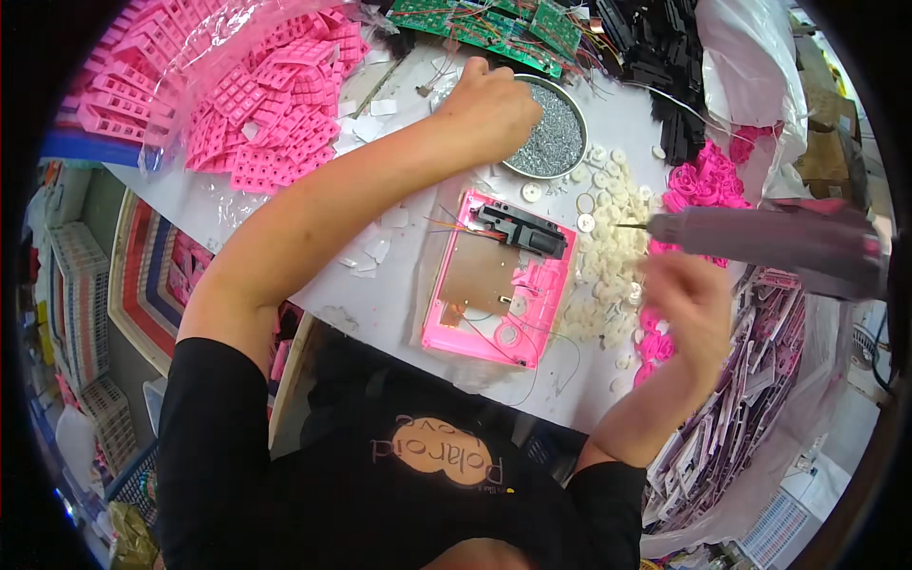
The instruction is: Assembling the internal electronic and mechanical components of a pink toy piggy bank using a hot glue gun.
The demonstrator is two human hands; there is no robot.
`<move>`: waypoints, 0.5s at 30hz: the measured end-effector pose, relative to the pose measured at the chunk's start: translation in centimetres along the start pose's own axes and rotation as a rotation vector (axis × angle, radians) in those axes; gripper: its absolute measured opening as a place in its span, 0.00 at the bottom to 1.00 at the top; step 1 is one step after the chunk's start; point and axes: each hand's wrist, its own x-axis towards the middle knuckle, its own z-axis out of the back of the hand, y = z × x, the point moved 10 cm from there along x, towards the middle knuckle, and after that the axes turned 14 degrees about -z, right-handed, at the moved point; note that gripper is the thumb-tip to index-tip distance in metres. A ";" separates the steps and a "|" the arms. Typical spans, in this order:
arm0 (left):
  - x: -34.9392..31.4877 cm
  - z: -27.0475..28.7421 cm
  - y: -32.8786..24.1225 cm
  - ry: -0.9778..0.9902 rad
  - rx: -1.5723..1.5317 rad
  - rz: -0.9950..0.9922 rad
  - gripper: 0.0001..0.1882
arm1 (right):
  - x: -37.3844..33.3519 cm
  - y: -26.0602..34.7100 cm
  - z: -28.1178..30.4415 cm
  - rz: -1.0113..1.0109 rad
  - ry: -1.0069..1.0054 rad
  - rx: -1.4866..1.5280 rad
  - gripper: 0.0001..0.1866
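My left hand (494,109) reaches over the left side of a round tin (586,142) of small grey screws (549,133). Its fingers are curled, and their tips are hidden. A grey electric screwdriver (774,245) is gripped by my right hand (692,296), slightly blurred, at the right. The bit points left, above a heap of small white round parts (613,261). Between my hands, on the table, lies an opened pink plastic casing (437,337). Inside it sit a black mechanism (521,230), a brown board (478,275) and thin wires.
Pink keypad-like pieces (271,104) pile up at the far left. Green circuit boards (475,24) with wires and black plastic parts (670,66) lie at the back. Pink ring-shaped parts (705,180) are heaped at right, above a bag of pinkish frames (731,399).
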 end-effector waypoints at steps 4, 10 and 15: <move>0.5 -0.9 0.1 0.056 0.030 -0.007 0.11 | -3.2 6.0 6.4 0.788 -0.158 0.800 0.30; -0.7 1.8 -1.7 -0.042 -0.964 0.133 0.09 | -0.2 11.5 3.2 0.794 0.139 0.531 0.45; -6.1 6.5 -8.5 -0.189 -0.624 -0.139 0.05 | 0.0 9.6 -1.4 0.716 0.119 0.774 0.28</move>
